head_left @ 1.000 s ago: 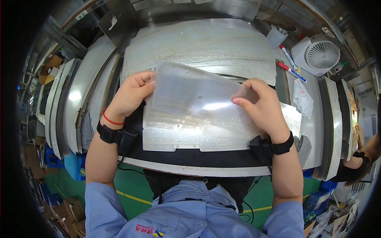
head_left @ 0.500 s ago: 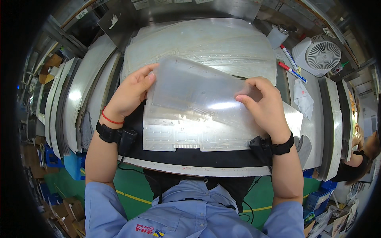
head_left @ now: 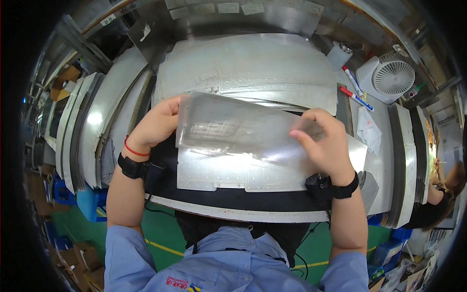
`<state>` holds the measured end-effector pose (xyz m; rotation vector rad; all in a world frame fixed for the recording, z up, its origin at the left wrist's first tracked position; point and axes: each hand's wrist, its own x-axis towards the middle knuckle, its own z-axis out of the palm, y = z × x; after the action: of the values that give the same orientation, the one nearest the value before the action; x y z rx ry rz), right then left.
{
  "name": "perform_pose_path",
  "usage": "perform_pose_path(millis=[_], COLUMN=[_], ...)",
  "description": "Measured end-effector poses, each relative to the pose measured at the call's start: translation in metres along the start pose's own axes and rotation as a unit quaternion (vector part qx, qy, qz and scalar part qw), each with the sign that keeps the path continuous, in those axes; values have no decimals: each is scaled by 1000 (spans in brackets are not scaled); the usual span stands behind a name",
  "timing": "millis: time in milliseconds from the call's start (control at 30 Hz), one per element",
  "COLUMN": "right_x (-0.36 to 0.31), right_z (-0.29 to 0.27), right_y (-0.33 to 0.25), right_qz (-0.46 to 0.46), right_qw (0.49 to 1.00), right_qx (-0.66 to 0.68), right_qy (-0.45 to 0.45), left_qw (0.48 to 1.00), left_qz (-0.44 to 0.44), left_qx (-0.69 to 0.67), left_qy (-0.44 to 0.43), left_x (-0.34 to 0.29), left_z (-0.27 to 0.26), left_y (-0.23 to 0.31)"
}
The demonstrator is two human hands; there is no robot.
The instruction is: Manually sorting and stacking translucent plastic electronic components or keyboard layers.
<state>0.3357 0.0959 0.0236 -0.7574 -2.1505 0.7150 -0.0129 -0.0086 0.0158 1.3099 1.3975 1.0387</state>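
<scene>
My left hand (head_left: 158,121) pinches the left edge of a translucent plastic sheet (head_left: 231,121), its thumb mostly hidden behind the sheet. At the opposite end, my right hand (head_left: 330,143) grips the same sheet between thumb and curled fingers. The sheet is raised and slightly bowed, with glare on its surface. Below it, a clear sheet with a fine circuit-like pattern (head_left: 204,180) lies on a black mat (head_left: 228,198); the raised sheet covers its far part. Whether the two are joined at some edge I cannot tell. Beyond my hands lies a broad stack of similar sheets (head_left: 248,58).
Metal plates (head_left: 109,97) stand in rows on the left. At the right are a white fan (head_left: 389,78), two markers (head_left: 356,99), a bottle (head_left: 339,56) and a crumpled white cloth (head_left: 368,129). Another person's arm (head_left: 434,195) shows at the far right.
The raised sheet's far edge has come down toward me, and its bend has changed. Both hands keep their hold and sit slightly lower in the picture. The whole view has shifted a little.
</scene>
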Motion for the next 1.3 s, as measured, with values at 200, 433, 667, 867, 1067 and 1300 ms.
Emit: perform_pose_path(millis=[200, 433, 667, 867, 1067, 1300], right_x=[5, 4, 4, 4, 2, -2], right_z=[-2, 1, -1, 5, 3, -5], right_y=[-7, -5, -2, 7, -13, -15], right_qz=[-80, -85, -61, -67, -139, -145], right_qw=[996, 996, 997, 995, 973, 965], right_qx=[-32, -31, -41, -67, -150, -108], right_qy=[-8, -9, -36, -24, 110, 192], left_qw=[979, 946, 913, 996, 975, 852], left_qz=[31, 46, 170, 85, 151, 188], left_qx=[-148, -170, 32, -2, 25, -100], left_qy=[136, 273, 369, -16, 160, 478], left_x=[7, 16, 19, -12, -43, -186], left_z=[-25, -31, -24, -7, -21, -131], left_y=[-16, -20, -21, -15, 18, -54])
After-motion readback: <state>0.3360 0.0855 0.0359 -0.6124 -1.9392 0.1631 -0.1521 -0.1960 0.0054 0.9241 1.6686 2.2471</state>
